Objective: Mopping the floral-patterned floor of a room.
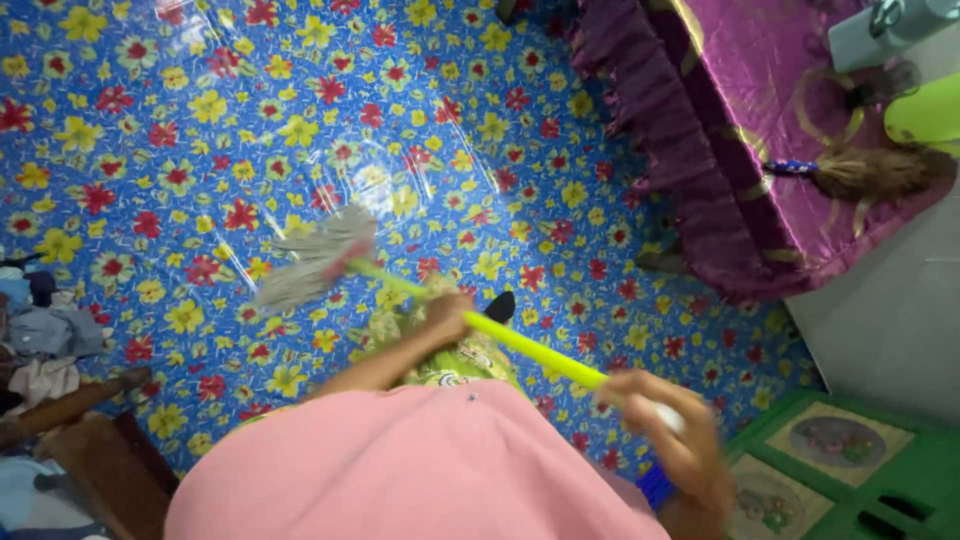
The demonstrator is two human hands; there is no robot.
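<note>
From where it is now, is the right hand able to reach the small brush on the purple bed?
Probably not. The right hand grips the mop handle low in view, while the small brush lies far off on the purple bed.

**Flowered floor, mop head down on it**

The floor (180,110) is covered with a glossy blue sheet printed with red and yellow flowers, shining where light strikes it near the middle. The grey stringy head of a lime-green-handled mop (315,258) rests on it, strands spread toward the left. At the left edge a heap of crumpled clothes (40,335) lies on the floor, with a brown wooden piece of furniture (95,455) just beside it. At upper right stands a bed draped in purple frilled cloth (720,150); a small brown-bristled hand broom (865,172) lies on top of it. A green patterned mat (850,470) lies at lower right.
</note>
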